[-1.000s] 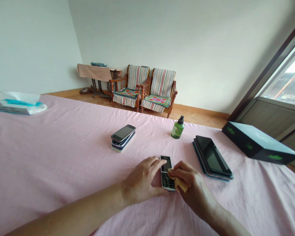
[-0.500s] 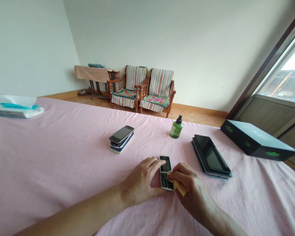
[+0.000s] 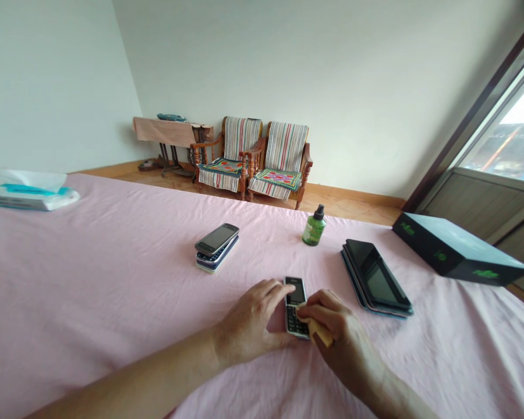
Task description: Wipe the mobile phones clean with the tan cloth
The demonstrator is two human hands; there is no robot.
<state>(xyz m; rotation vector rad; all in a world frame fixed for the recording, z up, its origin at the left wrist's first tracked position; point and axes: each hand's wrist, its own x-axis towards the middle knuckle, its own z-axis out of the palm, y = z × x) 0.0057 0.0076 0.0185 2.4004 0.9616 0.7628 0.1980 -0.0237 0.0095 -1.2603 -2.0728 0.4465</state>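
Observation:
A keypad mobile phone [image 3: 296, 297] with a silver edge lies face up on the pink sheet. My left hand [image 3: 255, 320] steadies it, index finger over the screen and thumb at the bottom end. The fingers of my right hand [image 3: 338, 323] pinch a folded yellow-tan cloth [image 3: 321, 333], whose tip presses on the keypad. Part of the keypad is hidden under the cloth and fingers. Beyond my left hand sits a small stack of mobile phones [image 3: 218, 238], the top one slightly askew.
Right of my hands lies a stack of dark tablets [image 3: 371, 273]. A green spray bottle [image 3: 313, 231] stands behind the phone. A black box [image 3: 445, 253] rests at the right edge, and a tissue pack [image 3: 52, 201] at the far left. Two wooden chairs [image 3: 283, 151] stand beyond.
Very little differs. The cloth tip in my right hand sits a touch further left on the keypad; my left hand keeps its place on the phone.

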